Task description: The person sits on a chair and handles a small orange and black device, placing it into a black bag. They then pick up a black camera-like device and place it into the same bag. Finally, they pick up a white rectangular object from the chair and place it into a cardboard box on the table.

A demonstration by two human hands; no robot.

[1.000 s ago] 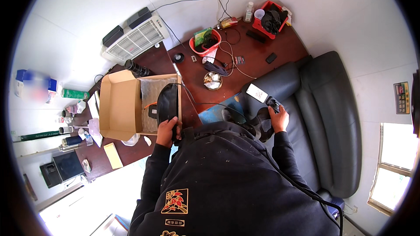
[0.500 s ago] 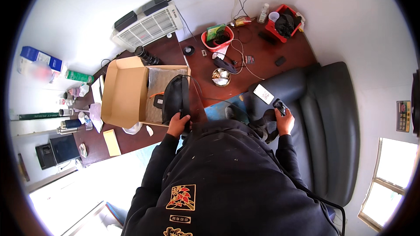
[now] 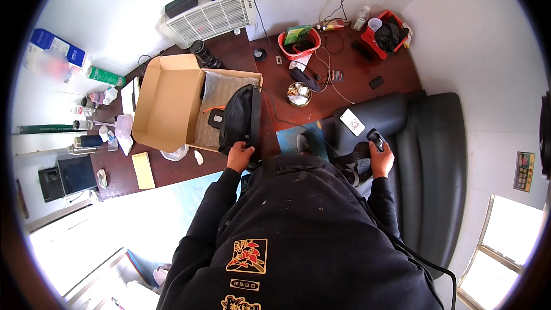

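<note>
My left hand [image 3: 240, 156] is closed on the near end of a black, half-moon-shaped soft bag [image 3: 239, 117]. The bag leans over the right side of an open cardboard box [image 3: 171, 103]. Inside the box, beside the bag, lie a small black device [image 3: 216, 118] and an orange strip; pale padding [image 3: 217, 89] lines the bottom. On the right, my right hand [image 3: 381, 159] grips a small black handheld device [image 3: 376, 139], its exact kind unclear. A white card with a printed code [image 3: 352, 122] rests on the sofa just beyond that hand.
A black sofa [image 3: 439, 166] stands at my right. The dark red table [image 3: 350, 83] holds red baskets [image 3: 299, 53], a metal bowl of wrappers [image 3: 299, 95], cables and a black cylinder [image 3: 205, 56]. A white grille unit [image 3: 212, 17] leans against the wall. Bottles and a yellow pad [image 3: 143, 170] lie left.
The whole view has shifted and turned slightly, so the table items appear farther right and higher. Both hands keep their hold on the bag and the handheld device.
</note>
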